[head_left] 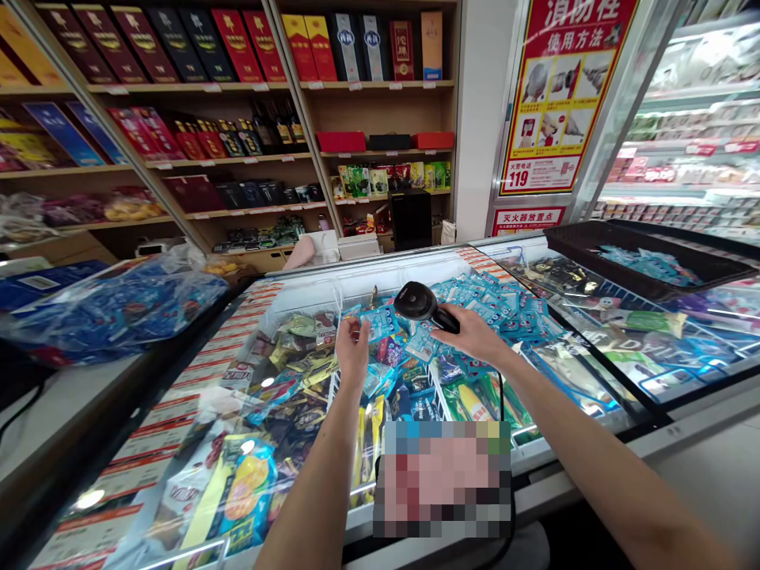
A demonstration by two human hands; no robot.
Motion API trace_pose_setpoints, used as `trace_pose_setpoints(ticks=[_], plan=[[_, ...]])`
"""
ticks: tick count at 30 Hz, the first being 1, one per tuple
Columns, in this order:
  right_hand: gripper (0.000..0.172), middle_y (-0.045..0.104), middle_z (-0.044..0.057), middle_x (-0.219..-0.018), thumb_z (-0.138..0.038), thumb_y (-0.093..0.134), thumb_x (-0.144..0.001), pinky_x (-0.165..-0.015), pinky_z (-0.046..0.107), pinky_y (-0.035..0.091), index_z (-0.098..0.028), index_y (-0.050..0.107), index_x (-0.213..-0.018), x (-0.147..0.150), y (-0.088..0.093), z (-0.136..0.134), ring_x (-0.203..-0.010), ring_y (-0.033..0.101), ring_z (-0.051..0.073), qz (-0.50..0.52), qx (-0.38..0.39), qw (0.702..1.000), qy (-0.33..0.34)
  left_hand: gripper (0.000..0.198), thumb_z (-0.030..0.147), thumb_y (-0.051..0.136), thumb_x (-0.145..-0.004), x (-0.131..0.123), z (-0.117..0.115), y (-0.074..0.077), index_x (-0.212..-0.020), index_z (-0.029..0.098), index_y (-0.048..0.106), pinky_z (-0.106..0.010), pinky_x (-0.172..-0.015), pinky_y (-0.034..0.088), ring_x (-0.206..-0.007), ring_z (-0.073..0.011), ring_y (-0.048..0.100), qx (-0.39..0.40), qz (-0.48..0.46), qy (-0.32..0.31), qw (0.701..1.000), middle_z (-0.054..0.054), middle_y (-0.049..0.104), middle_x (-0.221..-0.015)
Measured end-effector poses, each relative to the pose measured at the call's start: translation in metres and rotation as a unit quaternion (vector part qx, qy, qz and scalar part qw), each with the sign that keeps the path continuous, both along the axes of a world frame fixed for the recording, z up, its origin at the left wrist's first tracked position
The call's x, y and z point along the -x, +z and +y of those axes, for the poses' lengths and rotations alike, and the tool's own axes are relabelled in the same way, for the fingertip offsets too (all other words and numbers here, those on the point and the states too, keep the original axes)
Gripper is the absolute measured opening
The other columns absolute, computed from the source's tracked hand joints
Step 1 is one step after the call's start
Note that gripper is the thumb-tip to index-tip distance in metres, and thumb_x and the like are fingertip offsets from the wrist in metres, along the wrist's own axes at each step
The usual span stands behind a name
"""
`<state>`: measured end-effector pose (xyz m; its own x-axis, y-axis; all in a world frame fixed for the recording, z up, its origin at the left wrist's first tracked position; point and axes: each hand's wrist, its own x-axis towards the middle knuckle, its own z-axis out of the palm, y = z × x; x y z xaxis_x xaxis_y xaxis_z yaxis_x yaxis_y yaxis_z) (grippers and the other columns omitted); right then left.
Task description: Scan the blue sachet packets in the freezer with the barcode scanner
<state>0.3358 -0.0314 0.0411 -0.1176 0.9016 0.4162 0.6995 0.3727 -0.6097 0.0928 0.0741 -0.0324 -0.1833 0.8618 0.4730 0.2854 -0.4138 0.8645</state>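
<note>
My left hand [352, 352] pinches a small light-blue ice-cream packet [380, 322] and holds it up over the open chest freezer [309, 279]. My right hand [475, 335] grips a black handheld barcode scanner [423, 305], whose head points left toward that packet from a short gap. Below both hands the freezer bins hold several colourful ice-cream packets [297, 380], with a heap of the same light-blue packets [492, 305] at the right rear. A black cable [502, 412] hangs down from the scanner hand.
A black tray [647, 265] with blue packets rests on the glass lid of the neighbouring freezer on the right. A clear bag of blue packets [112, 305] lies on the counter at left. Wooden shelves of boxed goods [237, 119] stand behind. A blurred rectangle [442, 479] covers the near rim.
</note>
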Motion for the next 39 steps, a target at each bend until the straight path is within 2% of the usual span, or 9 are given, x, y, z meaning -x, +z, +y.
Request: trace_pose_setpoints(ticks=[4, 8, 11, 14, 25, 39], plan=[[0.040, 0.066, 0.004, -0.103, -0.036, 0.061, -0.077, -0.078, 0.031, 0.044, -0.022, 0.055, -0.114, 0.007, -0.020, -0.001, -0.092, 0.061, 0.021, -0.011, 0.016, 0.999, -0.030, 0.037, 0.045, 0.059, -0.076, -0.001, 0.001, -0.002, -0.101, 0.021, 0.045, -0.024, -0.051, 0.049, -0.054, -0.0090, 0.053, 0.044, -0.058, -0.035, 0.997, 0.003, 0.055, -0.076], [0.035, 0.068, 0.004, -0.097, -0.040, 0.059, -0.079, -0.073, 0.030, 0.044, -0.024, 0.056, -0.111, 0.012, -0.031, -0.007, -0.087, 0.063, 0.021, -0.070, 0.013, 0.996, -0.053, 0.050, 0.042, 0.060, -0.075, -0.003, 0.002, -0.004, -0.116, 0.021, 0.041, -0.034, -0.062, 0.056, -0.060, -0.0136, 0.062, 0.054, -0.096, -0.068, 0.992, 0.001, 0.060, -0.077], [0.036, 0.069, 0.003, -0.096, -0.047, 0.056, -0.081, -0.070, 0.029, 0.044, -0.026, 0.056, -0.111, 0.014, -0.030, -0.011, -0.085, 0.064, 0.021, -0.114, 0.002, 0.992, -0.058, 0.050, 0.042, 0.059, -0.076, -0.003, 0.003, -0.004, -0.119, 0.020, 0.045, -0.036, -0.064, 0.058, -0.065, -0.0157, 0.065, 0.062, -0.102, -0.083, 0.989, -0.002, 0.061, -0.080], [0.036, 0.069, 0.002, -0.097, -0.046, 0.054, -0.083, -0.069, 0.028, 0.043, -0.028, 0.057, -0.113, 0.016, -0.029, -0.012, -0.084, 0.064, 0.020, -0.141, -0.010, 0.989, -0.048, 0.047, 0.041, 0.059, -0.077, -0.004, 0.003, -0.004, -0.118, 0.021, 0.047, -0.036, -0.064, 0.058, -0.066, -0.0160, 0.065, 0.074, -0.113, -0.085, 0.987, -0.002, 0.062, -0.082], [0.030, 0.069, 0.000, -0.096, -0.043, 0.055, -0.082, -0.065, 0.026, 0.042, -0.028, 0.058, -0.108, 0.016, -0.029, -0.011, -0.084, 0.064, 0.020, -0.144, -0.005, 0.989, -0.040, 0.043, 0.038, 0.059, -0.077, -0.004, 0.001, -0.002, -0.115, 0.021, 0.049, -0.035, -0.063, 0.058, -0.063, -0.0149, 0.064, 0.072, -0.113, -0.086, 0.987, -0.003, 0.063, -0.083], [0.033, 0.069, -0.001, -0.099, -0.046, 0.055, -0.082, -0.064, 0.027, 0.043, -0.029, 0.057, -0.110, 0.017, -0.033, -0.008, -0.083, 0.064, 0.020, -0.154, 0.002, 0.987, -0.035, 0.045, 0.040, 0.058, -0.077, -0.003, 0.006, -0.008, -0.116, 0.021, 0.048, -0.036, -0.062, 0.058, -0.064, -0.0158, 0.065, 0.077, -0.104, -0.087, 0.988, -0.002, 0.062, -0.082]])
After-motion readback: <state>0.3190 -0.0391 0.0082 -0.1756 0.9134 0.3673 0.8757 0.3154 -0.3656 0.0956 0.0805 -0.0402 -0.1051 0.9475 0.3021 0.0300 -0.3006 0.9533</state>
